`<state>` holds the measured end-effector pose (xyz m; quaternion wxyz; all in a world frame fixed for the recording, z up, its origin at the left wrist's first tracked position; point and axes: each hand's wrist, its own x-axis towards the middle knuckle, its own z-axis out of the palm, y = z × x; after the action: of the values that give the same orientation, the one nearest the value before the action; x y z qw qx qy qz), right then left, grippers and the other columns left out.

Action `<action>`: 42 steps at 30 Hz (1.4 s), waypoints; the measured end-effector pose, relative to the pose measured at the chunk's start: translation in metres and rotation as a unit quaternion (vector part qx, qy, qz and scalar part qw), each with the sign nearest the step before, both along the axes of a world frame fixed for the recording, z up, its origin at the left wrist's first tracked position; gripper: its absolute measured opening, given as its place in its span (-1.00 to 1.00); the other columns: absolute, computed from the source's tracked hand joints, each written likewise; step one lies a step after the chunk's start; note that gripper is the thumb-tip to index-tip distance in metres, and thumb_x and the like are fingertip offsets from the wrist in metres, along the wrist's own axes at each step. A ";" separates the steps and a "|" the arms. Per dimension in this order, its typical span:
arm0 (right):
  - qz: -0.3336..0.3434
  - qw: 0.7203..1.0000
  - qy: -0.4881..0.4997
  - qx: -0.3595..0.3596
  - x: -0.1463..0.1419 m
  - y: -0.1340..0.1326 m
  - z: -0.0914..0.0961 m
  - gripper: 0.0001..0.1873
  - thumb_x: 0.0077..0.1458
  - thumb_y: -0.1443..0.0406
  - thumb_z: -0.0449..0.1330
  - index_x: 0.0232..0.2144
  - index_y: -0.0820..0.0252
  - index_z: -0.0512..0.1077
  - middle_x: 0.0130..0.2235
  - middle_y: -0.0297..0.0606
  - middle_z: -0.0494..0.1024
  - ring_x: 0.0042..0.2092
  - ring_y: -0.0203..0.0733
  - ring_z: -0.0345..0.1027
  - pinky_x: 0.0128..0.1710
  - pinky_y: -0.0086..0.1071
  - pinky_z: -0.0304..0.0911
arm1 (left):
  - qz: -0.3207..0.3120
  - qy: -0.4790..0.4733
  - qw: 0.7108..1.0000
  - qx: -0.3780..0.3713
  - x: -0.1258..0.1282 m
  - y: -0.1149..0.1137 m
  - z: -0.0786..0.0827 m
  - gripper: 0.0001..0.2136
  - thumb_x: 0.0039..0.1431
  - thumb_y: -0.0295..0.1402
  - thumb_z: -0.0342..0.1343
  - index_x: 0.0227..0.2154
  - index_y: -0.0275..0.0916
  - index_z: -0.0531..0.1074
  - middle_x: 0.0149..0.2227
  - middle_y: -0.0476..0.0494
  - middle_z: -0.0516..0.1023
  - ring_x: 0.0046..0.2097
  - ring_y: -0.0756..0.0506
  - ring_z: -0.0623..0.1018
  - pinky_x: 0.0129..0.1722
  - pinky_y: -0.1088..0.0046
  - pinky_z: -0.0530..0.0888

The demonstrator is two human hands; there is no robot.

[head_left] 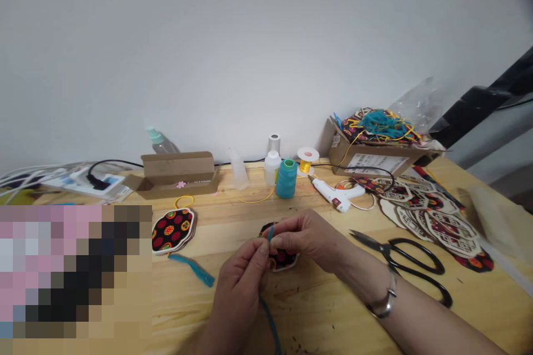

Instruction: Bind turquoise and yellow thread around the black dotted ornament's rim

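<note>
My left hand (pixel 245 277) and my right hand (pixel 306 241) meet near the table's middle. Both pinch a bundle of teal thread (pixel 270 233), whose upper end shows between the fingertips. Its other end trails below my left hand toward the table's front edge. Behind my fingers lies a dark patterned fabric piece (pixel 285 260) with a pale edge, partly covered by the hands. To the left is a stack of similar fabric pieces (pixel 172 230), with a yellow cord loop on top and a teal tassel (pixel 192 270) at its lower side. Black-handled scissors (pixel 389 249) lie right of my right hand.
A teal thread cone (pixel 286 179), white bottle (pixel 272 167), yellow cord spool (pixel 306 163) and glue gun (pixel 339 194) stand or lie behind. Cardboard boxes (pixel 179 180) sit near the wall. White-framed fabric pieces (pixel 441 222) spread at right. Pixelation hides the lower left.
</note>
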<state>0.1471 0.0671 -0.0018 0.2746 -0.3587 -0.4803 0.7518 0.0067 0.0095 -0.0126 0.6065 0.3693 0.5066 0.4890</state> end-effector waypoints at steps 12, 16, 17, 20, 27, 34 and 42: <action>-0.035 0.999 -0.003 -0.016 -0.003 -0.001 0.000 -0.79 -0.22 0.24 0.31 -0.46 0.24 0.53 -0.64 -0.41 0.40 -0.58 -0.41 0.23 -0.54 -0.48 0.12 | -0.033 0.023 0.999 0.010 -0.002 0.001 -0.001 -0.81 0.07 -0.25 0.07 -0.43 -0.23 0.52 -0.49 -0.05 0.45 -0.36 -0.06 0.38 -0.30 0.49 0.33; -0.041 0.999 -0.001 -0.020 -0.004 -0.001 -0.001 -0.80 -0.22 0.26 0.31 -0.47 0.25 0.52 -0.65 -0.42 0.39 -0.59 -0.41 0.22 -0.55 -0.48 0.12 | -0.029 0.030 0.999 0.010 -0.002 0.002 -0.001 -0.81 0.05 -0.24 0.09 -0.45 -0.23 0.53 -0.48 -0.06 0.48 -0.33 -0.08 0.40 -0.29 0.47 0.34; -0.042 0.999 0.001 -0.019 -0.005 -0.001 -0.001 -0.81 -0.22 0.25 0.31 -0.48 0.26 0.52 -0.65 -0.42 0.40 -0.59 -0.41 0.22 -0.55 -0.47 0.12 | -0.028 0.029 0.999 0.011 -0.002 0.002 -0.001 -0.81 0.04 -0.24 0.09 -0.45 -0.23 0.53 -0.48 -0.06 0.48 -0.33 -0.08 0.41 -0.29 0.47 0.34; -0.042 0.999 0.009 -0.013 -0.005 -0.002 0.000 -0.82 -0.22 0.24 0.30 -0.55 0.28 0.49 -0.65 -0.40 0.40 -0.58 -0.41 0.22 -0.56 -0.48 0.12 | -0.031 0.021 0.999 0.015 -0.002 0.002 -0.001 -0.81 0.04 -0.25 0.09 -0.45 -0.23 0.53 -0.48 -0.05 0.48 -0.35 -0.06 0.41 -0.29 0.48 0.34; -0.083 0.996 -0.008 -0.010 -0.007 -0.003 0.006 -0.79 -0.23 0.23 0.31 -0.62 0.29 0.44 -0.67 -0.40 0.40 -0.62 -0.40 0.21 -0.59 -0.48 0.12 | -0.032 0.002 0.999 -0.006 0.000 0.000 -0.002 -0.79 0.04 -0.21 0.09 -0.52 -0.25 0.46 -0.66 0.08 0.22 -0.62 0.07 0.13 -0.61 0.58 0.14; -0.126 0.990 0.061 0.004 0.001 0.003 0.007 -0.80 -0.13 0.24 0.27 -0.53 0.31 0.44 -0.64 -0.35 0.44 -0.63 -0.45 0.20 -0.64 -0.56 0.05 | -0.048 0.042 0.998 0.001 0.000 -0.001 -0.003 -0.78 0.06 -0.19 0.06 -0.45 -0.24 0.46 -0.64 0.08 0.22 -0.58 0.05 0.15 -0.60 0.57 0.10; -0.190 0.963 0.181 0.055 0.025 0.009 0.032 -0.84 -0.07 0.26 0.25 -0.53 0.27 0.41 -0.50 -0.32 0.49 -0.49 -0.36 0.41 -0.59 -0.58 0.23 | -0.001 0.216 0.968 0.128 0.000 0.001 0.000 -0.84 0.09 -0.33 0.02 -0.43 -0.19 0.50 -0.30 -0.11 0.45 -0.21 -0.11 0.40 -0.24 0.45 0.30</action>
<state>0.1723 0.0763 0.0298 0.5142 -0.2856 -0.3858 0.7108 0.0071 0.0108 -0.0130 0.4311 0.5413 0.5583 0.4577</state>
